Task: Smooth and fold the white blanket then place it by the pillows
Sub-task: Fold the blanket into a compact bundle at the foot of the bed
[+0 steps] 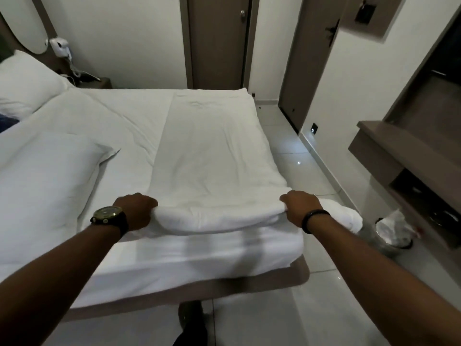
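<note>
The white blanket [212, 156] lies as a long folded strip along the right side of the bed, reaching from the near edge to the far corner. My left hand [138, 208] grips its near left corner, fingers curled into the cloth. Its near right corner is bunched in my right hand [300, 207], and a loose end of the blanket hangs over the bed's right edge beyond that hand. Two white pillows lie on the left: one pillow [47, 178] close by, the other pillow [25, 83] at the far left.
The bed [174, 255] has a white sheet and a brown base. On the right are a tiled floor, a lined waste bin [393, 232] and a brown wall desk [399, 151]. Doors stand beyond the bed. A wall hair dryer [61, 47] hangs far left.
</note>
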